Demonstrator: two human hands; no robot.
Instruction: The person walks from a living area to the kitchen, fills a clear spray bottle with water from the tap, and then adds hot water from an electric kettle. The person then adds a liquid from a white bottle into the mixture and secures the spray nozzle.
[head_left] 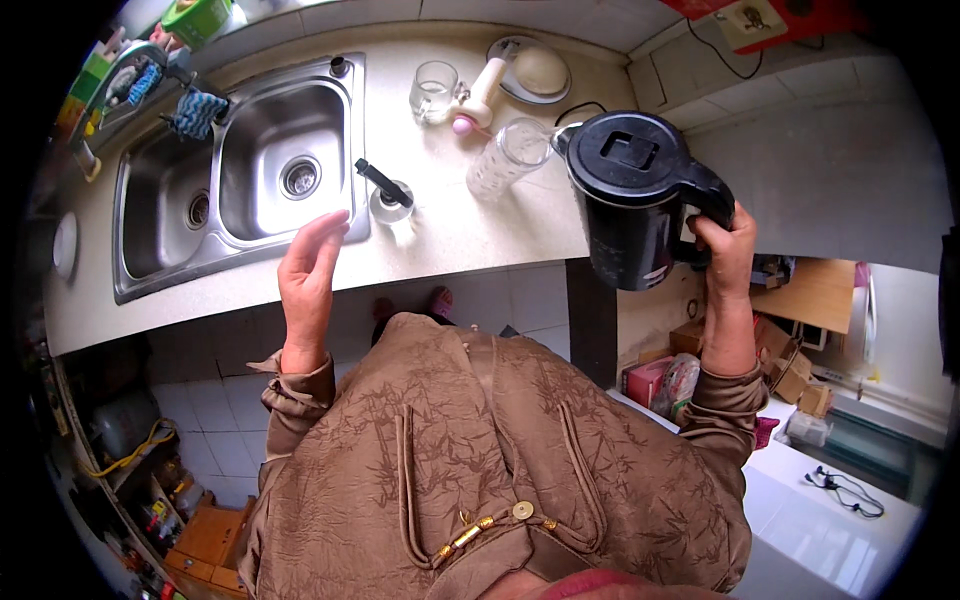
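The right hand grips the kettle by its handle, spout beside the tall glass on the counter, while the left hand hovers empty, fingers extended, near the bottle.

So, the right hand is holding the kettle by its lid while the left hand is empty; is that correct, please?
Not quite: in the head view, the right hand holds the kettle by its handle, not its lid. The left hand is indeed empty.

Left of kettle: tall glass, free counter
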